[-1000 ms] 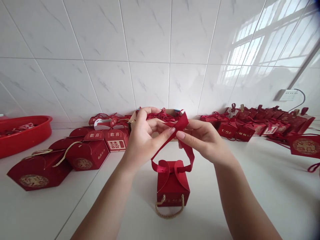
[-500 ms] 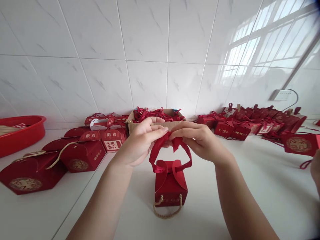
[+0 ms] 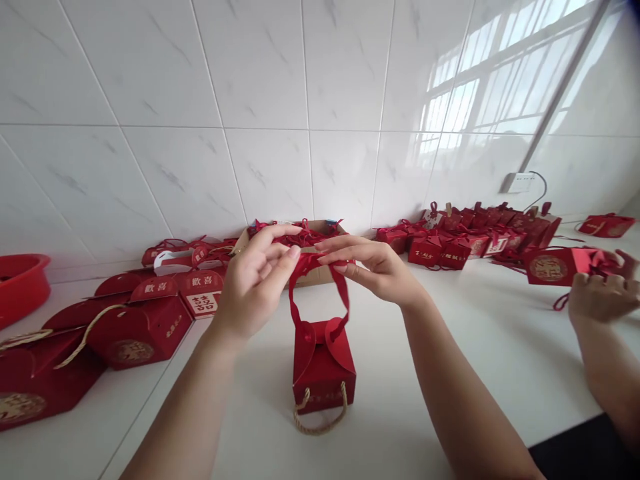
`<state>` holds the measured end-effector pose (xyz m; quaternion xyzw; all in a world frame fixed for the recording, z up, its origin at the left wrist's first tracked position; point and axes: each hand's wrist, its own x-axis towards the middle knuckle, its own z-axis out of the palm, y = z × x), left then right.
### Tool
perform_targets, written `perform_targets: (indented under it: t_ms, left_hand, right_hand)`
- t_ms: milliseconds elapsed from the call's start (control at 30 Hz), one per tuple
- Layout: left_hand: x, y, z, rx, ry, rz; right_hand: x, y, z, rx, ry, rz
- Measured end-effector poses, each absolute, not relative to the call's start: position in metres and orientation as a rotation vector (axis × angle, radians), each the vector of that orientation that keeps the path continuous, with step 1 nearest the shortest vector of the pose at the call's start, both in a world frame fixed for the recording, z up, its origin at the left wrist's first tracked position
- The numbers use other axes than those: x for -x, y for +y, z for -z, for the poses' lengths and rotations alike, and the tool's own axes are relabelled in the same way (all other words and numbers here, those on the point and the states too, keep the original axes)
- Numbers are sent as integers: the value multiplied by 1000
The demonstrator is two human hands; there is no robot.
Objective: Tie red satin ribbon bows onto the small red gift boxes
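Note:
A small red gift box (image 3: 324, 373) with a beige rope handle (image 3: 321, 430) stands upright on the white table. From its folded top a red ribbon (image 3: 341, 287) rises in a loop. My left hand (image 3: 263, 277) pinches the ribbon's upper left part between thumb and fingers. My right hand (image 3: 367, 267) grips the ribbon at the upper right, thumb beneath and fingers stretched over it. Both hands are above and behind the box, close together. Fingers partly hide the ribbon's top.
Larger red boxes (image 3: 155, 320) stand at the left beside a red basin (image 3: 23, 287). Behind my hands is a cardboard box (image 3: 315, 275) of ribboned items. Many small red boxes (image 3: 425, 250) line the back right. Another person's hands (image 3: 603, 293) hold a red box at the right.
The view has turned to the right. My hands have drawn the ribbon loop taller and narrower above the box. More of the other person's hands and arms now shows.

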<state>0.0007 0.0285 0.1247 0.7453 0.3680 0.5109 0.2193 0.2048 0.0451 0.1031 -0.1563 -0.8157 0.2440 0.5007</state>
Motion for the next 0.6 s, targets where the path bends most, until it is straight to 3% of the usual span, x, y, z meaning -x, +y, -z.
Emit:
perform_targets:
  t_ms: [100,233,467,600]
  left_hand:
    - [9,26,-126,-2452,1290,-1565]
    - [36,19,-124,-2834,1497,-1639]
    - [125,23,-66,-2724,2013,-938]
    - [141,21,-33,-2444,1757,-595]
  right_hand:
    - [-217,43,-98,388,-1865,-782]
    - [-248,26,-82,576,-1870,-799]
    - [-324,-17,-23,1198,-2040,-703]
    - [-345,-28,0,1262,-2102,-856]
